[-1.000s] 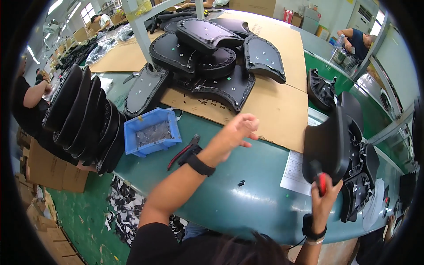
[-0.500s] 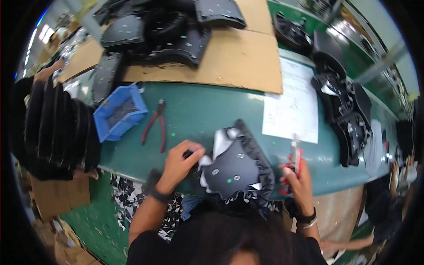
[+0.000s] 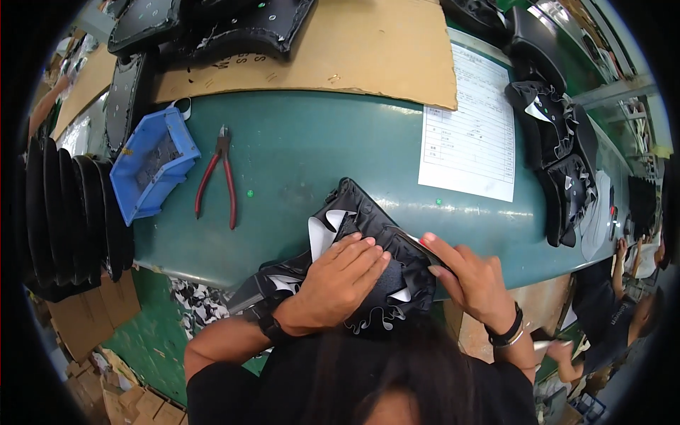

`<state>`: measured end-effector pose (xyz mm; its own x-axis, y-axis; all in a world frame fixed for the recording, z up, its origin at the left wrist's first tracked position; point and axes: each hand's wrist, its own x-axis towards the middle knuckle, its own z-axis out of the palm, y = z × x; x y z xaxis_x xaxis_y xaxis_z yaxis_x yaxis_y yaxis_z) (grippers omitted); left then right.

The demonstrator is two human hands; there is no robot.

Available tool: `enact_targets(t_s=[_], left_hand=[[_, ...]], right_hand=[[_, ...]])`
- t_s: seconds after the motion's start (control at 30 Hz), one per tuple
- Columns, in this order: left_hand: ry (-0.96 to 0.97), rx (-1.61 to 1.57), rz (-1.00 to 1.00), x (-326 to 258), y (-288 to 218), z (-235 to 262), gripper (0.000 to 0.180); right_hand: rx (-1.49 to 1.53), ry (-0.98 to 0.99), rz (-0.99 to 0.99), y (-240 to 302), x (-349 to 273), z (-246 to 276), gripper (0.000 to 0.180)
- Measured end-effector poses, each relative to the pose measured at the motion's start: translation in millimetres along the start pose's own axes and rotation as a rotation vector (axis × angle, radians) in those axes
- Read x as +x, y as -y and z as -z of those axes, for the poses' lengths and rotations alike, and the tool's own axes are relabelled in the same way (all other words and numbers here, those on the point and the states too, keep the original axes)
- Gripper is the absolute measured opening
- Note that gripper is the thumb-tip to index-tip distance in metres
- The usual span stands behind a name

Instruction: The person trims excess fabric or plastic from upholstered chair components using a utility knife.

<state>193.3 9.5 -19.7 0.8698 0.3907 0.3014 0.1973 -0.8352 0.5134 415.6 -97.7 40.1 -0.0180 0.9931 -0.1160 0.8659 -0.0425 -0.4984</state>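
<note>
A black padded piece (image 3: 365, 205) with loose white-backed edges lies at the table's near edge, tilted against my body. My left hand (image 3: 340, 287) rests flat across its middle, fingers stretched out, hiding much of the inside. At the piece's right side, my right hand (image 3: 478, 283) is closed, its thumb and forefinger by the black rim. A thin pale, metal-like edge (image 3: 405, 236) with a bit of red runs from those fingers along the rim; most of that tool is hidden. Red-handled cutting pliers (image 3: 223, 173) lie apart on the left.
A blue bin (image 3: 152, 166) of small dark parts stands at the left, beside stacked black pads (image 3: 67, 212). Cardboard (image 3: 368, 49) bearing black padded parts lies at the back. A printed sheet (image 3: 464, 134) and more padded pieces (image 3: 549, 134) are at the right, where another person (image 3: 609, 312) works.
My left hand has moved right, from the piece's left edge onto its middle. My right hand has brought the red tool in against the right rim. The view has shifted.
</note>
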Motion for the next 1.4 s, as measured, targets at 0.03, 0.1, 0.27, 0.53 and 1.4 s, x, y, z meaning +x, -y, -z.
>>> enact_targets(t_s=[0.03, 0.1, 0.27, 0.53, 1.4], left_hand=[[-0.023, -0.007, -0.004, 0.4, 1.4, -0.4, 0.035], [-0.030, -0.038, 0.017, 1.6, 3.6, -0.4, 0.036], [0.003, -0.083, 0.081, 4.3, 4.7, 10.1, 0.039], [0.202, 0.070, 0.083, 38.0, -6.3, 21.1, 0.031], [0.034, -1.356, 0.356, 56.0, 41.8, 31.1, 0.018]], right_hand=[[-0.085, 0.109, 0.005, 2.3, 8.5, 4.7, 0.062], [-0.088, 0.183, 0.019, 0.5, 18.4, 6.1, 0.062], [-0.046, 0.303, 0.021, -2.2, -4.0, 11.1, 0.065], [-0.026, 0.244, -0.178, 3.8, -62.7, 15.0, 0.061], [0.245, 0.045, -0.335, 20.6, -92.3, -18.1, 0.060]])
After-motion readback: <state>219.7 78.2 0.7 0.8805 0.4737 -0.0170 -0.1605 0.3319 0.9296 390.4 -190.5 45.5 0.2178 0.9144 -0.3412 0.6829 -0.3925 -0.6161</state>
